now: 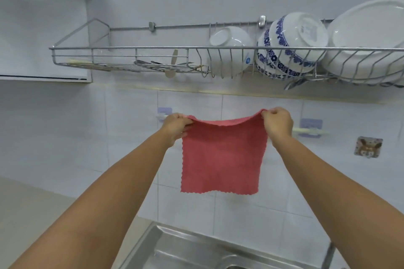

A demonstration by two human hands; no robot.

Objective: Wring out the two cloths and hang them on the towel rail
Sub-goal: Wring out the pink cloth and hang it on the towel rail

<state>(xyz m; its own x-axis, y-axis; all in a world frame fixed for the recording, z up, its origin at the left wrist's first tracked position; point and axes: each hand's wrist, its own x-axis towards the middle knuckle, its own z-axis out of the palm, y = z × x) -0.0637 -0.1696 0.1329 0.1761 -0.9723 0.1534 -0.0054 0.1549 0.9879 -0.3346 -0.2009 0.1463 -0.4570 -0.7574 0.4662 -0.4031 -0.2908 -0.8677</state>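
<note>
A pink-red cloth (222,157) hangs spread flat in front of the tiled wall. My left hand (176,125) pinches its top left corner and my right hand (277,122) pinches its top right corner. The pale towel rail (310,130) runs along the wall behind the cloth's top edge, held by two purple adhesive brackets; only its right end and a bit at the left bracket (162,112) show. I cannot tell whether the cloth touches the rail. A second cloth is not in sight.
A wire dish rack (122,48) hangs above, holding utensils, a white bowl (229,50), blue-patterned bowls (290,46) and white plates (367,39). A steel sink (196,249) lies below. A patterned wall hook (368,146) sits at the right.
</note>
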